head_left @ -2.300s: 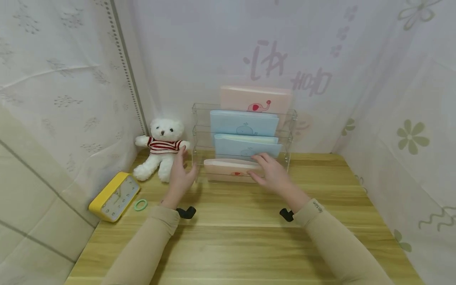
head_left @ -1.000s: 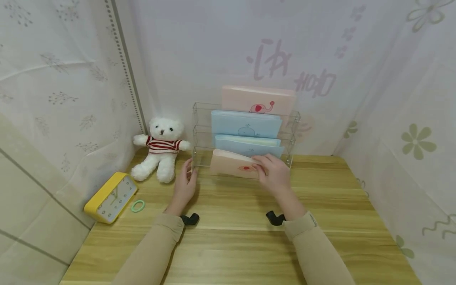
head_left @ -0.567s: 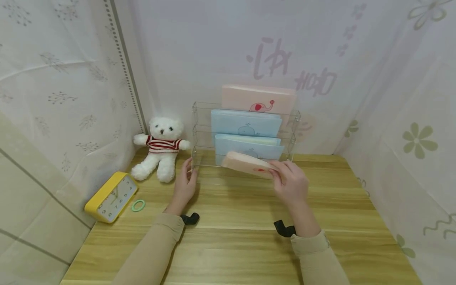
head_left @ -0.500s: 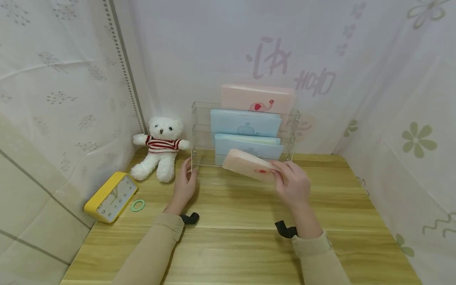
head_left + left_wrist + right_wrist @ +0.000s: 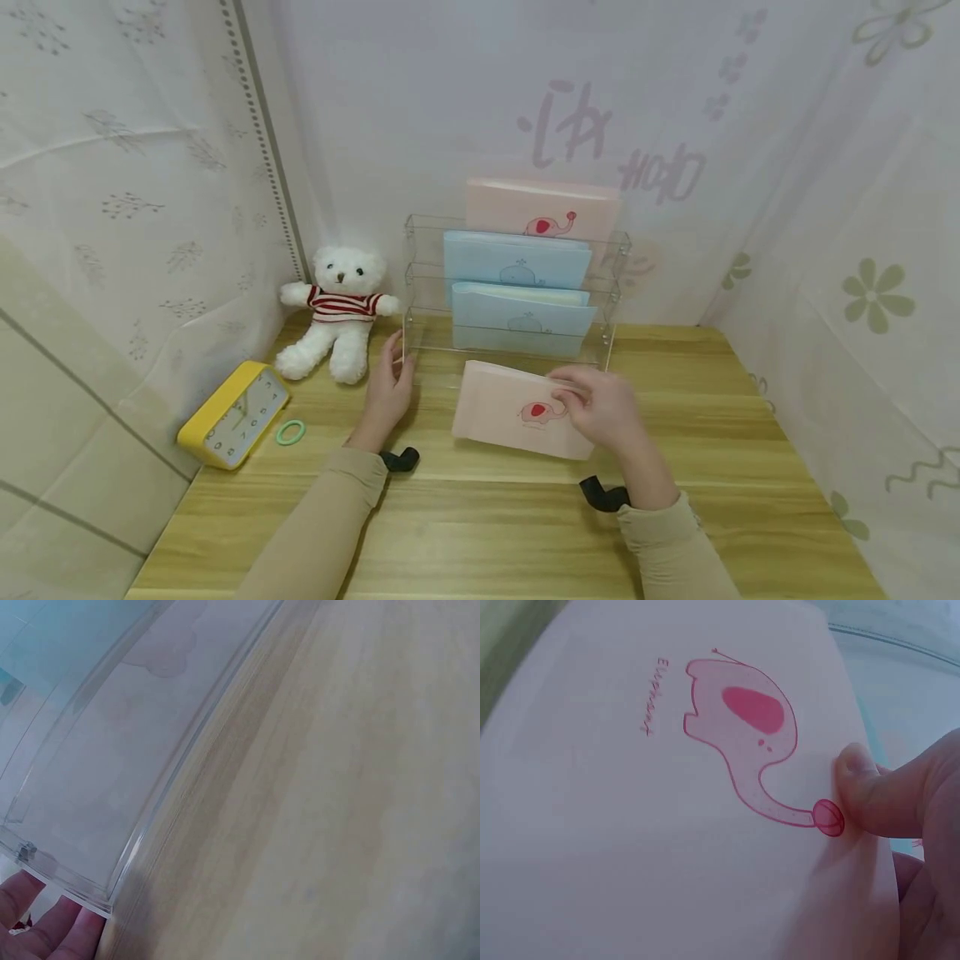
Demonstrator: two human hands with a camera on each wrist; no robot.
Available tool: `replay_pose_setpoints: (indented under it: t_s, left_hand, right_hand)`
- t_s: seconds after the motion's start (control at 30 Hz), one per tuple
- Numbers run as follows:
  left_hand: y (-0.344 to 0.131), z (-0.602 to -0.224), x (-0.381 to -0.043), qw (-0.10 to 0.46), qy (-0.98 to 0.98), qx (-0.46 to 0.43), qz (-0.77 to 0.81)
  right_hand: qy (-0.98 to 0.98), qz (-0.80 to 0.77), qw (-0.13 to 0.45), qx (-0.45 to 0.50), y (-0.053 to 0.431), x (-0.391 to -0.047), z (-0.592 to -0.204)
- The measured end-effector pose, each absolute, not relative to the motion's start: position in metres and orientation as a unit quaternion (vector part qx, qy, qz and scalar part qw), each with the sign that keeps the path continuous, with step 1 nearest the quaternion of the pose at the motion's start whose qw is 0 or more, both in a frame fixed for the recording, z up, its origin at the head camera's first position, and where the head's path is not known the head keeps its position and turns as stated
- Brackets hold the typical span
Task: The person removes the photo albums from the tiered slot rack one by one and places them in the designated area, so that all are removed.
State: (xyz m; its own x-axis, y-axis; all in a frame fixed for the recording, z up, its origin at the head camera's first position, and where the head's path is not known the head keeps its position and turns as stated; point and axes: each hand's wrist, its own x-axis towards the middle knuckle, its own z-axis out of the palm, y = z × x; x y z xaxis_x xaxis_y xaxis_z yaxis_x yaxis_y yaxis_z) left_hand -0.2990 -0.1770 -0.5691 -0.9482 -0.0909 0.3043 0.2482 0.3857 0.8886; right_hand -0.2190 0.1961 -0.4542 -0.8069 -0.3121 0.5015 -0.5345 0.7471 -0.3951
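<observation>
My right hand [image 5: 603, 404] pinches the top right edge of a pink notebook [image 5: 495, 408], thumb on the cover. The notebook is tilted in front of the clear acrylic rack [image 5: 435, 340]. Its cover carries a red elephant drawing [image 5: 742, 735], close up in the right wrist view. My left hand [image 5: 387, 392] touches the rack's left side; fingertips [image 5: 56, 919] rest against the outer panel in the left wrist view, where the thumb is out of sight. Standing in the rack are two blue notebooks, the front one [image 5: 517, 321] below the other [image 5: 517, 258], and another pink notebook [image 5: 540, 204] behind.
A white teddy bear [image 5: 345, 308] in a striped sweater sits left of the rack. Farther left stand a yellow clock [image 5: 232, 417] and a green ring [image 5: 291, 432] on the wooden table [image 5: 480, 533]. Patterned cloth [image 5: 450, 100] hangs behind and at both sides.
The pink notebook has come out of the rack's front slot, towards me and down, in my right hand. My left hand has settled lower against the rack's left side.
</observation>
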Motion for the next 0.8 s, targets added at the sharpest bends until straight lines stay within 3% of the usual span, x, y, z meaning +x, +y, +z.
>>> replay_pose_setpoints:
  t_s: [0.17,0.47,0.6,0.8]
  left_hand:
    - [-0.176,-0.571,-0.299,0.151,-0.819,-0.043,-0.551]
    - [-0.175,-0.572,-0.297,0.146,-0.817,-0.038,-0.557]
    - [-0.176,-0.572,-0.295,0.144,-0.814,-0.035,-0.562]
    - [-0.177,-0.57,-0.296,0.151,-0.827,-0.041,-0.54]
  right_hand:
    - [-0.927,0.292,0.122,0.203,0.194,-0.217,-0.462]
    - [-0.94,0.26,0.058,0.211,0.192,-0.218,-0.471]
    - [-0.932,0.271,0.047,0.235,0.191,-0.219,-0.48]
    - [-0.918,0.281,0.076,0.271,0.191,-0.22,-0.492]
